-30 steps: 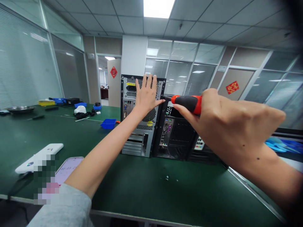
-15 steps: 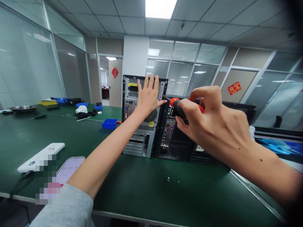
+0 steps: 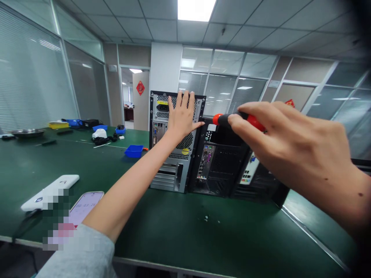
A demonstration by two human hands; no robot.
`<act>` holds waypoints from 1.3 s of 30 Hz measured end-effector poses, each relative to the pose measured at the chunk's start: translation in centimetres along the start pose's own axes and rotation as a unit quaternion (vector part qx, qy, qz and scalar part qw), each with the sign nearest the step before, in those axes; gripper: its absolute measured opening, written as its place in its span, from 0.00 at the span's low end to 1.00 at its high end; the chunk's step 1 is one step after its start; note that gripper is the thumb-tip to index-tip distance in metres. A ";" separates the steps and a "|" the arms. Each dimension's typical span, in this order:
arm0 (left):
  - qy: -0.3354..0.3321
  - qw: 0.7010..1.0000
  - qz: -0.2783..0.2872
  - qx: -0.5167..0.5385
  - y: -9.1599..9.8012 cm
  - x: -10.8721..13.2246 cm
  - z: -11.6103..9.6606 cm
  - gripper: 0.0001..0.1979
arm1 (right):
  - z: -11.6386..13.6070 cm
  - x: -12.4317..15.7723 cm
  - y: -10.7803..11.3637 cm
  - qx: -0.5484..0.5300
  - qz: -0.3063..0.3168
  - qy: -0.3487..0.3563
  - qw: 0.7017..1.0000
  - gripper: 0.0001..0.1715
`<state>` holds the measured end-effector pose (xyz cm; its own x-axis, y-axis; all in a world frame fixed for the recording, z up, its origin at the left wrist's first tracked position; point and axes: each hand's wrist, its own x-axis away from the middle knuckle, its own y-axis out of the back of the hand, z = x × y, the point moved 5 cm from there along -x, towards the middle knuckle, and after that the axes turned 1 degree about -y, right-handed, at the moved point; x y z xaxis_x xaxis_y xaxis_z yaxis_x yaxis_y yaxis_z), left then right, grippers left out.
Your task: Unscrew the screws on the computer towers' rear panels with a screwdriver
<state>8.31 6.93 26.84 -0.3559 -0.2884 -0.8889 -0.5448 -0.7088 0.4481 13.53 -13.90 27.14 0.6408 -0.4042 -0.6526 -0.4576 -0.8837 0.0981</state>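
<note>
My left hand (image 3: 182,118) lies flat with fingers spread against the rear panel of an upright silver computer case (image 3: 166,154). My right hand (image 3: 295,146) is closed around a red and black screwdriver (image 3: 228,119), its tip pointing left toward the top right corner of that case. A black computer case (image 3: 220,162) stands right beside the silver one, partly behind my right hand.
Both cases stand on a green table (image 3: 179,231). A white device (image 3: 50,187) and a phone (image 3: 85,202) lie at the front left. A blue bin (image 3: 133,151), cables and more bins sit further back left. Small screws (image 3: 205,219) lie before the cases.
My right hand has turned on the screwdriver and shifted right and closer to the camera. My left hand stays flat on the silver case.
</note>
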 end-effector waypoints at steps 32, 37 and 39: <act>0.002 1.000 0.004 0.011 -0.6 0.0 -0.4 0.48 | -1.6 1.3 -2.6 -0.095 0.063 -0.114 0.987 0.22; 0.003 1.000 0.004 0.007 -0.7 0.0 -0.4 0.49 | -1.3 0.8 -2.2 -0.062 0.084 -0.104 0.989 0.22; 0.002 1.000 0.007 0.006 -0.7 0.0 -0.4 0.49 | -1.2 0.8 -2.2 -0.056 0.086 -0.103 0.989 0.22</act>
<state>9.01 7.16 26.51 -0.3603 -0.3020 -0.8826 -0.5488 -0.6965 0.4624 15.78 -12.59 27.36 0.4146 -0.5040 -0.7577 -0.4694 -0.8318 0.2964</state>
